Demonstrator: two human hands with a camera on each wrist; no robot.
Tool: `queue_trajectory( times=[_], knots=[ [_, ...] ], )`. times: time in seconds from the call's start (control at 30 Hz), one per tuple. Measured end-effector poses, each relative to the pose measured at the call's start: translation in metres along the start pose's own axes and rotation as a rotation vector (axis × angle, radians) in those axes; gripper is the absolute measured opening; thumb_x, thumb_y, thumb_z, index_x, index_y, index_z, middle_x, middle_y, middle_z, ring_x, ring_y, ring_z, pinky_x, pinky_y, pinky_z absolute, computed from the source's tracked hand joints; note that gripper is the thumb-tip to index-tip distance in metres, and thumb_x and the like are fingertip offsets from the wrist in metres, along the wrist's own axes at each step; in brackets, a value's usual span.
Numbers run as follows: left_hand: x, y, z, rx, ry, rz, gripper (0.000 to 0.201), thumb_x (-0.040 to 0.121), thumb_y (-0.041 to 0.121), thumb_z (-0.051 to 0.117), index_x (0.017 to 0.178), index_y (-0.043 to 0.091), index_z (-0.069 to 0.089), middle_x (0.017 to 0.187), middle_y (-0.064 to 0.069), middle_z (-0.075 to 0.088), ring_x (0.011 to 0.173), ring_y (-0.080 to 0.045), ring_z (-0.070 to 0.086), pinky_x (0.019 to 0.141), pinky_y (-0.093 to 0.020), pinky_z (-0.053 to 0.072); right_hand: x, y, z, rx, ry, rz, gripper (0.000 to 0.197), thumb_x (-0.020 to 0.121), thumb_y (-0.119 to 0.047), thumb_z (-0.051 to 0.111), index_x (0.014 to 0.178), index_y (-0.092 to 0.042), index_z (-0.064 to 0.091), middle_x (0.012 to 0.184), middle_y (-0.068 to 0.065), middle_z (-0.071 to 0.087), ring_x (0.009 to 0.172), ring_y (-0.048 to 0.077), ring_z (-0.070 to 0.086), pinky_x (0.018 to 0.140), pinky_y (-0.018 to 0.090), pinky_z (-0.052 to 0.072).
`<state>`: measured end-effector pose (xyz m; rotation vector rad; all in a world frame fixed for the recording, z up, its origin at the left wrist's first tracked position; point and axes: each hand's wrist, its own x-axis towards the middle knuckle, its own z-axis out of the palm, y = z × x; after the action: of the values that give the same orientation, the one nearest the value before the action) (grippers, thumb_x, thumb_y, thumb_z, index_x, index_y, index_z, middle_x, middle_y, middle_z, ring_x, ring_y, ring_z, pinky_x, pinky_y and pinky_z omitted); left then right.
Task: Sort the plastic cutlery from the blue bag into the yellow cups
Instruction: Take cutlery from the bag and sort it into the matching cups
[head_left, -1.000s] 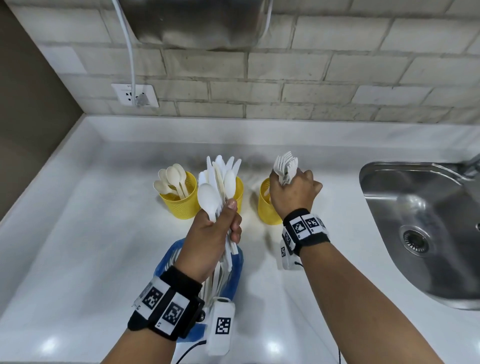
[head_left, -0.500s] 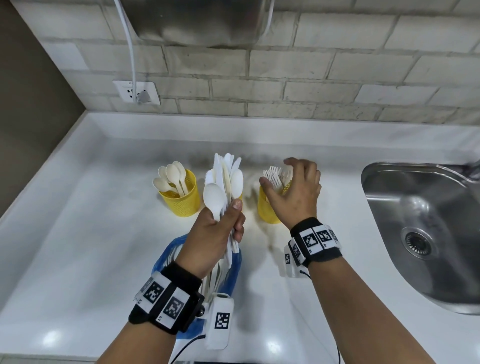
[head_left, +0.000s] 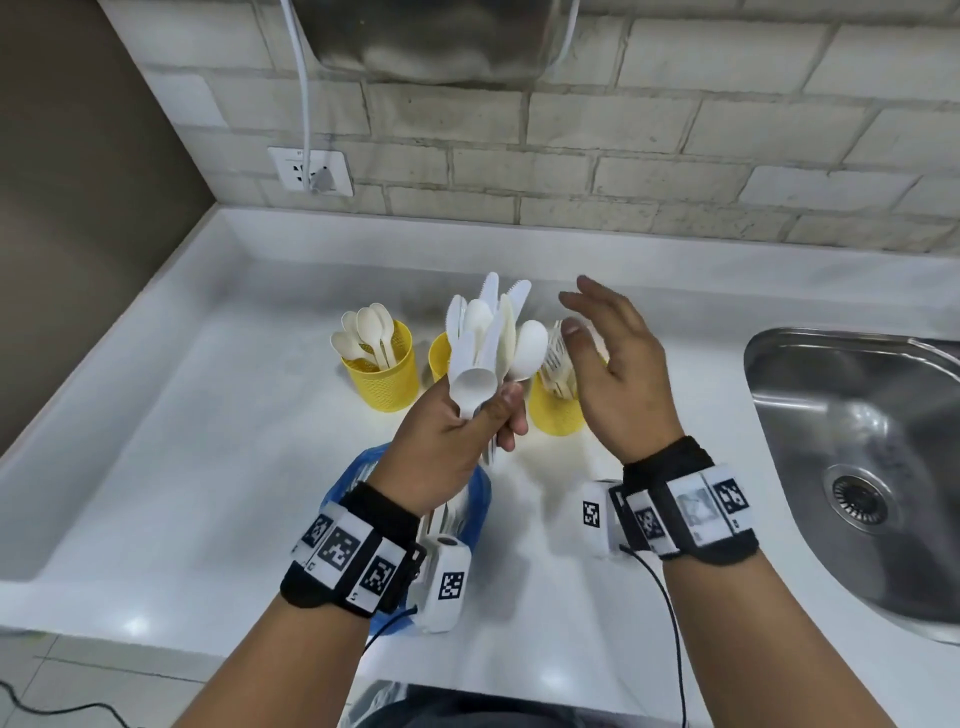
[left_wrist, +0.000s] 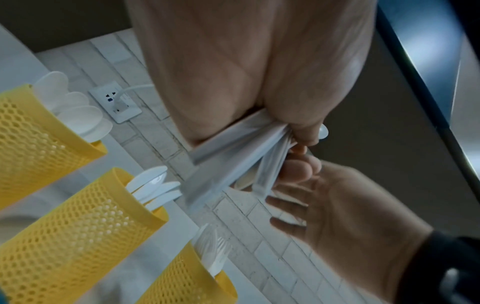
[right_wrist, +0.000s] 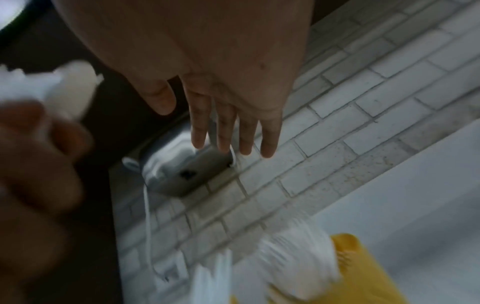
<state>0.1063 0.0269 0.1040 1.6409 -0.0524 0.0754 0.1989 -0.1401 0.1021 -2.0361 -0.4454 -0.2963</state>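
Three yellow mesh cups stand in a row on the white counter. The left cup (head_left: 382, 371) (left_wrist: 39, 131) holds spoons, the middle cup (head_left: 438, 358) (left_wrist: 85, 222) knives, the right cup (head_left: 556, 413) (left_wrist: 187, 281) forks (right_wrist: 298, 257). My left hand (head_left: 483, 421) grips a fanned bundle of white cutlery (head_left: 491, 338) (left_wrist: 233, 156) upright in front of the middle cup. My right hand (head_left: 597, 322) (right_wrist: 233, 123) hovers empty with straight fingers over the right cup, just right of the bundle. The blue bag (head_left: 480, 493) lies under my left wrist, mostly hidden, with more cutlery in it.
A steel sink (head_left: 857, 467) is sunk into the counter (head_left: 182, 441) at the right. On the brick wall behind are a socket (head_left: 311, 171) with a white cable and a metal unit (head_left: 431, 36). A raised lip runs along the counter's left and back edges.
My right hand let go of the forks, which now stand in the right cup, then lifted and opened beside the bundle. My left hand kept its grip and rose slightly.
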Motion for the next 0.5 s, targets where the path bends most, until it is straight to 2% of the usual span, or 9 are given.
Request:
queue_trajectory(
  times=[0.1, 0.17, 0.23, 0.4, 0.5],
  knots=[
    [-0.005, 0.001, 0.005, 0.012, -0.013, 0.008, 0.028, 0.104, 0.028, 0.052, 0.090, 0.008, 0.066, 0.077, -0.004, 0.065, 0.067, -0.020, 0.058, 0.066, -0.032, 0.048, -0.011, -0.034, -0.021, 0.262, 0.058, -0.057, 0.030, 0.096, -0.020, 0.053, 0.117, -0.012, 0.073, 0.137, 0.001, 0.063, 0.131, 0.010, 0.056, 0.110, 0.045, 0.045],
    [-0.008, 0.002, 0.009, 0.064, -0.017, 0.015, 0.031, 0.105, 0.031, 0.053, 0.086, 0.010, 0.065, 0.077, 0.000, 0.066, 0.068, -0.018, 0.059, 0.067, -0.038, 0.048, -0.019, -0.050, -0.032, 0.346, 0.052, -0.115, 0.026, 0.095, -0.013, 0.055, 0.114, -0.010, 0.073, 0.132, 0.005, 0.065, 0.129, 0.018, 0.058, 0.105, 0.050, 0.048],
    [-0.011, 0.003, 0.013, 0.109, -0.007, 0.028, 0.032, 0.104, 0.032, 0.054, 0.083, 0.011, 0.065, 0.076, 0.005, 0.066, 0.068, -0.015, 0.059, 0.068, -0.039, 0.049, -0.026, -0.061, -0.042, 0.364, 0.036, -0.158, 0.024, 0.094, -0.012, 0.057, 0.111, -0.011, 0.073, 0.128, 0.005, 0.066, 0.126, 0.023, 0.060, 0.098, 0.055, 0.050],
    [-0.016, 0.008, 0.021, 0.136, 0.004, 0.036, 0.020, 0.105, 0.019, 0.056, 0.087, 0.015, 0.063, 0.074, 0.008, 0.067, 0.066, -0.012, 0.059, 0.067, -0.024, 0.048, -0.028, -0.068, -0.058, 0.368, -0.027, -0.123, 0.015, 0.096, -0.014, 0.062, 0.103, -0.009, 0.075, 0.110, 0.001, 0.074, 0.107, 0.021, 0.069, 0.094, 0.053, 0.052],
    [-0.020, 0.009, 0.025, 0.152, -0.015, 0.027, 0.017, 0.104, 0.012, 0.058, 0.088, 0.013, 0.063, 0.074, 0.007, 0.067, 0.066, -0.012, 0.057, 0.068, -0.019, 0.047, -0.029, -0.073, -0.065, 0.351, -0.086, -0.105, 0.012, 0.098, -0.014, 0.065, 0.097, -0.011, 0.076, 0.096, -0.002, 0.078, 0.093, 0.017, 0.073, 0.092, 0.043, 0.055]
  ],
)
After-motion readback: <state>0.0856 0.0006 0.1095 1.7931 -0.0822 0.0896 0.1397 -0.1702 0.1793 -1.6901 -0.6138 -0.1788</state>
